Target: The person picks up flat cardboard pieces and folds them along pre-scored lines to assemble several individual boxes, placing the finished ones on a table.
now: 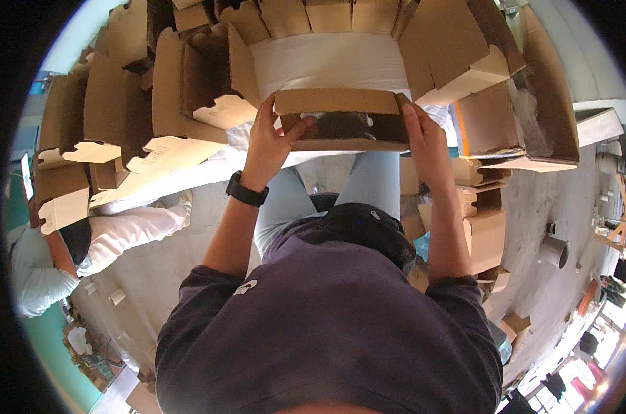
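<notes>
Between my two hands is a small brown cardboard box, held level above my lap at the table's near edge. Through its long opening shows something dark under shiny clear wrap; its kind cannot be made out. My left hand, with a black band on the wrist, is closed on the left end, its thumb reaching over the opening. On the right end, my right hand grips the side with its thumb near the top corner. The fingers beneath the box are hidden.
Open cardboard boxes crowd the white-covered table at left, back and right. More cartons are stacked at my right side. Another person is at the left. A grey cylinder lies on the floor.
</notes>
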Demonstrator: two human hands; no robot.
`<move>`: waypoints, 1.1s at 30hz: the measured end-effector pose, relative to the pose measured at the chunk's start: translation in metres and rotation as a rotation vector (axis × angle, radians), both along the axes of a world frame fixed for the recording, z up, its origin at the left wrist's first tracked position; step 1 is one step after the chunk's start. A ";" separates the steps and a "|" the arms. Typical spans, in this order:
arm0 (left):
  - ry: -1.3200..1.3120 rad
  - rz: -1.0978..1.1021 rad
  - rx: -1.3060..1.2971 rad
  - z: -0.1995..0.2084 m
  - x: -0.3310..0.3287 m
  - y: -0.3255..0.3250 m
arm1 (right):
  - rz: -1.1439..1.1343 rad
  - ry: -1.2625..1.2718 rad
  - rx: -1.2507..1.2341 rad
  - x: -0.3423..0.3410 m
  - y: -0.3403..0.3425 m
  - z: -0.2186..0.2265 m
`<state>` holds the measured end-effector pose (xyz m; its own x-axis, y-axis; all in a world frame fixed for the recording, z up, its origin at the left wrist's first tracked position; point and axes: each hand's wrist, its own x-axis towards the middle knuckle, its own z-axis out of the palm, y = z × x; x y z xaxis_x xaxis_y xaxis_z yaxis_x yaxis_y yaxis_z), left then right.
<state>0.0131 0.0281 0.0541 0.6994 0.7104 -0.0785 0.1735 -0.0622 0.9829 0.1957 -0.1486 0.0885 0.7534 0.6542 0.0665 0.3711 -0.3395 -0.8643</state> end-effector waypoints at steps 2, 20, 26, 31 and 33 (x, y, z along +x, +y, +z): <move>0.102 0.012 0.141 0.005 0.004 -0.001 | 0.072 0.029 0.017 -0.003 -0.002 0.001; 0.073 -0.118 0.489 0.017 -0.006 -0.010 | 0.095 -0.011 -0.311 -0.013 -0.018 0.014; -0.146 -0.176 0.078 0.019 -0.027 -0.016 | 0.115 0.029 -0.240 -0.020 -0.035 0.004; -0.074 -0.212 0.063 0.019 -0.053 0.002 | 0.087 0.107 -0.173 -0.025 -0.047 0.002; -0.121 -0.299 -0.143 0.013 -0.061 -0.005 | 0.103 0.091 -0.186 -0.027 -0.053 -0.001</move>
<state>-0.0476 0.0234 0.0672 0.8849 0.4610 -0.0667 0.0506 0.0474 0.9976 0.1684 -0.2013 0.0879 0.6793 0.7226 -0.1278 0.3355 -0.4607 -0.8217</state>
